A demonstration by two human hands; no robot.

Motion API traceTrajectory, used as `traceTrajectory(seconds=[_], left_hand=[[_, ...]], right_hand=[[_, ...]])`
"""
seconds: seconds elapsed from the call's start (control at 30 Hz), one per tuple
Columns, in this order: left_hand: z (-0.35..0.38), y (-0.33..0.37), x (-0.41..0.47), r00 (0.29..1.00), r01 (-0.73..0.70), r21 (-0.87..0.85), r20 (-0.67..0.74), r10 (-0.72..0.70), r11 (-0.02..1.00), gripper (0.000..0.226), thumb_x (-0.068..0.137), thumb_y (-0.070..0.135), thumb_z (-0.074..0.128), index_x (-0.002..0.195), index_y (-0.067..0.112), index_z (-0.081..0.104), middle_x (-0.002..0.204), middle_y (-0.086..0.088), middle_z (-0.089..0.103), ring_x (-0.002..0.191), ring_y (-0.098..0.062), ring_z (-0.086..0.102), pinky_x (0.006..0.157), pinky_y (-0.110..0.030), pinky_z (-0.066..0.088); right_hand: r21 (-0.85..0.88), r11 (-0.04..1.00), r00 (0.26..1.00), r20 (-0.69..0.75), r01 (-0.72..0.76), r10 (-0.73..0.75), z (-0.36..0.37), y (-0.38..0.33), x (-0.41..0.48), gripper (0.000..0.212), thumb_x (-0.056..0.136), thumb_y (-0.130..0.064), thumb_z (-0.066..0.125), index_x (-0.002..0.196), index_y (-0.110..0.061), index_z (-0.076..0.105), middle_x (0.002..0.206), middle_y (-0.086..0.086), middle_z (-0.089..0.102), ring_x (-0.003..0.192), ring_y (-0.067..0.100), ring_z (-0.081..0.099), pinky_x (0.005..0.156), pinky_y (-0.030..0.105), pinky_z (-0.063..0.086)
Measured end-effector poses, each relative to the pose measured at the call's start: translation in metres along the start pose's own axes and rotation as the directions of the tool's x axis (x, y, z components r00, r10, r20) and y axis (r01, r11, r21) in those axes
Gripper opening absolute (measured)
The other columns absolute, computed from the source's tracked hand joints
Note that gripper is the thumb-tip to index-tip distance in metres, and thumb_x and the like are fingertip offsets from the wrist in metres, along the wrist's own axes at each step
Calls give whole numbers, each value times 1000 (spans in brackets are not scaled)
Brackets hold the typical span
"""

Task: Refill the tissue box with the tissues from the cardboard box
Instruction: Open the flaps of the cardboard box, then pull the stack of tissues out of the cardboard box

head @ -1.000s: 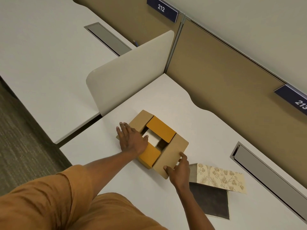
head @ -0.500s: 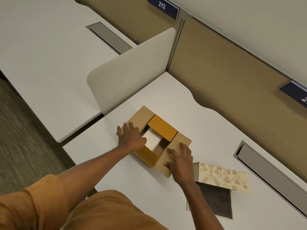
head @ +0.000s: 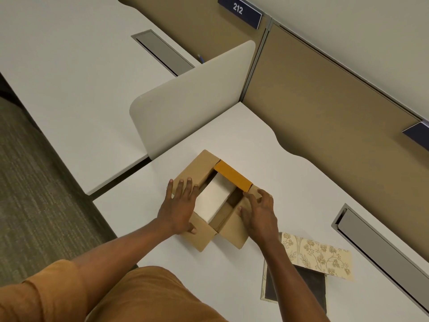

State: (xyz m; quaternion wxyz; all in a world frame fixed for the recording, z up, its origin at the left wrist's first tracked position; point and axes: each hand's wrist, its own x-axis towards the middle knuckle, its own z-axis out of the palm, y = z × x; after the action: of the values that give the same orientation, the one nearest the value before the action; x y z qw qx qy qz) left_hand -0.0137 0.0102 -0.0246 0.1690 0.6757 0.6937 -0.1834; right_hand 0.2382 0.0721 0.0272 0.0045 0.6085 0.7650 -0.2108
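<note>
Nearest, at right: flattened floral tissue box (head: 320,254) on white desk (head: 290,182), apart from both hands. Left hand (head: 180,206) spread flat on cardboard box (head: 202,238) near-left flaps; right hand (head: 261,213) loosely curled on right flap, gripping nothing. Between: white tissue pack (head: 216,197), now more exposed than earlier. Beyond: orange flap (head: 233,175).

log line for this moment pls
step: opening cardboard box | left hand: on near flap | right hand: on right flap | tissues: inside box
</note>
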Motion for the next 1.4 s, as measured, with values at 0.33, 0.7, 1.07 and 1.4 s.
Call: traceTrajectory(seconds=[0.33, 0.7, 1.07, 1.4], left_hand=[[17, -2, 0, 995, -12, 87, -98, 21, 996, 148, 79, 79, 78, 173, 6, -10, 183, -26, -7, 171, -47, 1, 130, -67, -18], [12, 1, -3, 996, -4, 70, -92, 10, 998, 142, 85, 75, 75, 172, 7, -15, 183, -24, -14, 171, -46, -2, 135, -69, -11], [13, 1, -2, 994, -17, 86, -108, 26, 996, 141, 86, 76, 73, 172, 6, -15, 182, -27, -10, 170, -49, 1, 135, -69, -8], [20, 0, -1, 991, -14, 89, -131, 26, 996, 142, 85, 77, 73, 172, 5, -14, 182, -27, -8, 170, -50, 3, 133, -68, -12]], right_hand=[[25, 998, 995, -82, -59, 61, -5, -4, 47, 77, 106, -38, 65, 170, -14, 29, 180, 19, 12, 162, 38, 25, 117, 55, 51], [-47, 997, 998, 20, -58, 59, 28, 2, 77, 76, 110, -57, 47, 167, -10, 28, 181, 25, 10, 169, 43, 9, 135, 56, 19], [-76, 997, 1000, -13, 14, -15, 54, -30, 58, 85, 113, -51, 40, 172, 2, 8, 183, 20, -4, 172, 33, -5, 140, 44, 0], [261, 950, 985, 61, -171, 161, 79, -63, 48, 92, 106, -41, 65, 169, 6, 16, 176, 28, 25, 162, 43, 31, 130, 48, 36]])
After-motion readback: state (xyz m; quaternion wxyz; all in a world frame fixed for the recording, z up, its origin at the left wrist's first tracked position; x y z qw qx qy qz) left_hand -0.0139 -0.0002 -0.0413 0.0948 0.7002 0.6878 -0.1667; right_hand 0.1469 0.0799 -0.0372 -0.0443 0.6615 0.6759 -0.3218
